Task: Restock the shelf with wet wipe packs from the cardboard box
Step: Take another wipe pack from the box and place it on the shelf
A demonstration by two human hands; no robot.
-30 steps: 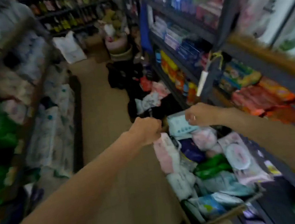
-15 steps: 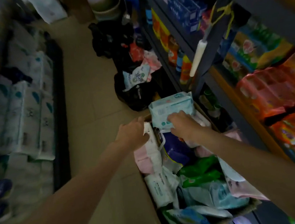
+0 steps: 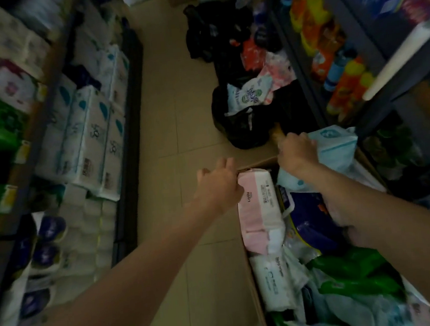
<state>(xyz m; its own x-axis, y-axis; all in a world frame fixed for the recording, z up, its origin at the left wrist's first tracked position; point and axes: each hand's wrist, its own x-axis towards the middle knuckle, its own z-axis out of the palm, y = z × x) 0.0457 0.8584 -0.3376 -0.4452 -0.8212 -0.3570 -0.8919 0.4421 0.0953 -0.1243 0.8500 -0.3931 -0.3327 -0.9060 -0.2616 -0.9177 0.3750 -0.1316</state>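
Both hands outstretched: right [image 3: 297, 151] grips pale-blue pack [image 3: 336, 149].

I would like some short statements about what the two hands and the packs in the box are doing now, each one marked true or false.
1. The right hand grips a light blue pack. True.
2. The left hand holds a green pack. False: it rests at the pink and white pack by the wall of the cardboard box.
3. The cardboard box stands on a shelf. False: it stands on the floor.
4. A black bag lies on the floor beyond the box. True.
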